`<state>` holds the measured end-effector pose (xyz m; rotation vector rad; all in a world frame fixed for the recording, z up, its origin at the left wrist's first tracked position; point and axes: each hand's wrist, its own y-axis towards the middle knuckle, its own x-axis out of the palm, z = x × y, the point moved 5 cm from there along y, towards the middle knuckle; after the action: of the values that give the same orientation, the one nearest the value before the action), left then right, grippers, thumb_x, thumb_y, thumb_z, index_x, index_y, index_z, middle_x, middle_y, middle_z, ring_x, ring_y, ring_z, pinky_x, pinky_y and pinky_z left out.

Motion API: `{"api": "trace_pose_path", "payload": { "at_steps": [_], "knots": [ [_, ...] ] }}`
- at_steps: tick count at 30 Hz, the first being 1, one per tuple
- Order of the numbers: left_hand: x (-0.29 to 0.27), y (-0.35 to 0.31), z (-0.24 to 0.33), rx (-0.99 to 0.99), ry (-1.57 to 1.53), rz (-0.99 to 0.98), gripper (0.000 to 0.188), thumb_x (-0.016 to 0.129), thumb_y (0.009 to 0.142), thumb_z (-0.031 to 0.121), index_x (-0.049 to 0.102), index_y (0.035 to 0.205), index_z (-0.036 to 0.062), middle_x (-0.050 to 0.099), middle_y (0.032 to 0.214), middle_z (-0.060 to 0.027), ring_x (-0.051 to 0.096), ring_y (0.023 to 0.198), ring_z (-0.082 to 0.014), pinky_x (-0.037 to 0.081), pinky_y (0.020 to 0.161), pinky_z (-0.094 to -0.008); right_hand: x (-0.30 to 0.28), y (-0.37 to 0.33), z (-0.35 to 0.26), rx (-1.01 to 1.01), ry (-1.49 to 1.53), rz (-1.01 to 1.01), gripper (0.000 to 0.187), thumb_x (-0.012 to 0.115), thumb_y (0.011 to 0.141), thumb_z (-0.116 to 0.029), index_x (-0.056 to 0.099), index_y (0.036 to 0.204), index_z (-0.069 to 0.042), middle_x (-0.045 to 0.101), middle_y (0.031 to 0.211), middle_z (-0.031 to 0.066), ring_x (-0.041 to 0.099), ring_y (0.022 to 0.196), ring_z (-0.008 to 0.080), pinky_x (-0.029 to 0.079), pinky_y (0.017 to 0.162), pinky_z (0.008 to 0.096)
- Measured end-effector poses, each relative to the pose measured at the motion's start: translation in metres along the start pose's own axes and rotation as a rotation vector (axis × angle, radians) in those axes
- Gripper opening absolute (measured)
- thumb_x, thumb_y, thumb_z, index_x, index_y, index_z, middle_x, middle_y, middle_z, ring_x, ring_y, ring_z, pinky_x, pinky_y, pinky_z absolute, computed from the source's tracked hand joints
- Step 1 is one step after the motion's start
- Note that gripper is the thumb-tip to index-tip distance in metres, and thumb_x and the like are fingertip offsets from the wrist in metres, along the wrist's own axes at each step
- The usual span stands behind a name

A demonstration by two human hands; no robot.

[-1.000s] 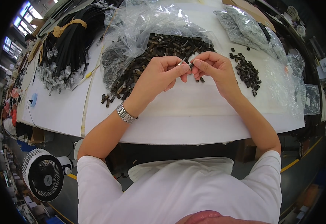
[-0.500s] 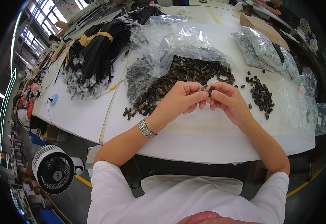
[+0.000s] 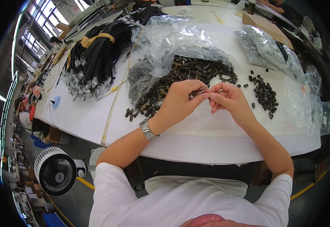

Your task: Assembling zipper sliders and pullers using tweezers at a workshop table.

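Both my hands meet fingertip to fingertip above the near edge of the heap. My left hand (image 3: 183,99), with a metal watch (image 3: 147,129) at its wrist, is closed around a slim grey metal tool (image 3: 199,90); its exact kind is unclear. Thumb and fingers of my right hand (image 3: 228,100) are pinched together against the left fingertips, and whatever they grip is hidden. Beyond the left hand spreads a large heap of small dark brown-black pieces (image 3: 195,70), partly under a clear plastic bag (image 3: 176,41). A smaller pile of short black pieces (image 3: 265,94) lies right of my right hand.
At the left lies a bundle of black straps (image 3: 100,56) tied with a yellow band. A yellow-handled pointed tool (image 3: 114,89) rests beside it. Filled clear bags (image 3: 263,49) and a cardboard box (image 3: 265,28) sit far right. A fan (image 3: 57,172) stands off the table's left front.
The small black piece that showed between my fingertips is now covered by them. More of the grey tool shows along my left fingers, and the right fingers have closed in.
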<state>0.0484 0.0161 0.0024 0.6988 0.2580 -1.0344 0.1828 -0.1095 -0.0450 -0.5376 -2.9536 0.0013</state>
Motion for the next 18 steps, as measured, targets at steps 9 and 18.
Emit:
{"api": "trace_pose_path", "payload": {
  "at_steps": [9, 18],
  "knots": [
    [-0.005, 0.000, -0.010, -0.145, -0.094, -0.052, 0.014, 0.076, 0.097, 0.012, 0.076, 0.101, -0.0016, 0.070, 0.078, 0.0017, 0.051, 0.065, -0.0016, 0.041, 0.058, -0.0223, 0.007, 0.000, -0.011, -0.123, 0.154, -0.044, 0.020, 0.071, 0.104, -0.018, 0.068, 0.113, 0.000, 0.073, 0.089, 0.0063, 0.072, 0.078, 0.0132, 0.061, 0.074, 0.0277],
    [0.001, -0.001, -0.011, -0.214, -0.120, -0.197, 0.014, 0.072, 0.097, 0.011, 0.076, 0.100, -0.0023, 0.074, 0.079, 0.0022, 0.049, 0.064, 0.0020, 0.037, 0.055, -0.0198, 0.003, -0.001, -0.014, -0.136, -0.013, -0.044, 0.017, 0.070, 0.105, -0.018, 0.068, 0.104, 0.000, 0.070, 0.082, 0.0041, 0.066, 0.072, 0.0084, 0.057, 0.065, 0.0250]
  ]
}}
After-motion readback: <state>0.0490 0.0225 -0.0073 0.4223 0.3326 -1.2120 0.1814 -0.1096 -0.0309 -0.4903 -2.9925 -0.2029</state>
